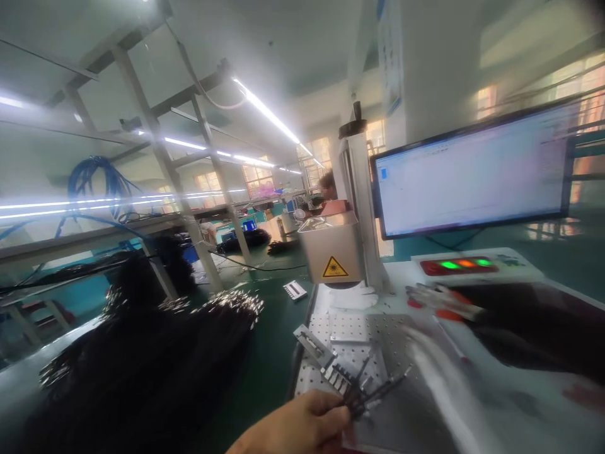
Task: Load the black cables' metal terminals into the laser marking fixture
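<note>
My left hand comes in at the bottom centre, bare, and grips a small bunch of dark cable ends with metal plugs. The plugs fan out over the perforated metal plate of a laser marking machine. A metal fixture lies on the plate just beyond them. To the right of the plugs a pale, motion-blurred streak looks like my right hand; its fingers cannot be made out. The machine's grey head, with a yellow warning sticker, hangs above the back of the plate.
A big heap of black cables with shiny plugs fills the green bench on the left. A monitor and a lit button panel stand at the right. A dark-sleeved arm with a red-tipped glove reaches in from the right. Another person sits far back.
</note>
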Motion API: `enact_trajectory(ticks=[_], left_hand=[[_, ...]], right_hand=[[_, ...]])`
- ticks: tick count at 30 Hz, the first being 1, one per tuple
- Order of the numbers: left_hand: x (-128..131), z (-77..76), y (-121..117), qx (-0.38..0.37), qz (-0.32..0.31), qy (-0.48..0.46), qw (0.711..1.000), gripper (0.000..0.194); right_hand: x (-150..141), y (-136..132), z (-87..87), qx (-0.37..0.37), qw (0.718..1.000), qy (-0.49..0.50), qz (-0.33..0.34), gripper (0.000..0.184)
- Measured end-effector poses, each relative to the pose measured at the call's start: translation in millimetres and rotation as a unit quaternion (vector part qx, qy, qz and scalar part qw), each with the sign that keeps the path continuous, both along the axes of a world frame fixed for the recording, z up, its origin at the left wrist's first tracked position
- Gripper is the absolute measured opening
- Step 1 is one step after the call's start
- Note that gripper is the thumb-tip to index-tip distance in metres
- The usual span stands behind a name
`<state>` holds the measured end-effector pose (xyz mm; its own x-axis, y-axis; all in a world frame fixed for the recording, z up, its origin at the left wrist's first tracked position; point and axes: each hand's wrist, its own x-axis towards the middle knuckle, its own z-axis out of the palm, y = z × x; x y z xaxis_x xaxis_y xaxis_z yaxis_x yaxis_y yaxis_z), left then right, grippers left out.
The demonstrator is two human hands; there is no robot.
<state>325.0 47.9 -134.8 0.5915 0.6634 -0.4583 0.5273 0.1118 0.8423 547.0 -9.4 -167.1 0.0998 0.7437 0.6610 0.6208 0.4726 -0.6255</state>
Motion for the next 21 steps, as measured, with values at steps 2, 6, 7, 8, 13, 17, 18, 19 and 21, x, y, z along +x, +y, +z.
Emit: enact_trajectory(ticks=[2,6,7,8,13,17,18,19,21], left_hand=[[-1.4,-7.8,-4.0,0.013,0.01,0.006,1.0,0.047],[6.6,-16.6,-7.0,0.008,-0.001,0.014,1.0,0.036],[12.5,-14.5,-8.7,-0.002,-0.004,0.009,1.0,0.032],[19.7,-10.2,-11.2,-0.009,-0.007,0.006,1.0,0.028],[57.2,21.8,-27.3,0.056,0.006,0.043,0.997,0.02],[70.7,10.1,-25.6,0.034,0.037,-0.034,0.998,0.021],[72.2,1.8,-23.0,0.018,0.043,-0.053,0.997,0.02],[73.1,-6.6,-20.1,0.005,0.051,-0.065,0.997,0.019],[72.9,-19.1,-14.9,-0.015,0.066,-0.085,0.994,0.02]], right_hand=[[11.4,11.6,-5.2,-0.035,0.997,0.073,-0.001,0.034],[5.7,24.4,-19.2,-0.081,0.973,0.213,0.027,0.035],[2.1,25.5,-22.6,-0.088,0.964,0.247,0.037,0.036],[-1.3,26.2,-25.9,-0.093,0.954,0.281,0.047,0.037],[-13.7,29.2,-40.3,-0.112,0.896,0.423,0.079,0.034],[-22.1,32.7,-58.2,-0.132,0.874,0.461,0.078,0.03],[-24.0,33.0,-63.6,-0.138,0.874,0.461,0.076,0.029],[-25.5,32.7,-69.1,-0.146,0.874,0.457,0.073,0.029],[-27.1,29.8,-78.6,-0.159,0.879,0.445,0.067,0.03]])
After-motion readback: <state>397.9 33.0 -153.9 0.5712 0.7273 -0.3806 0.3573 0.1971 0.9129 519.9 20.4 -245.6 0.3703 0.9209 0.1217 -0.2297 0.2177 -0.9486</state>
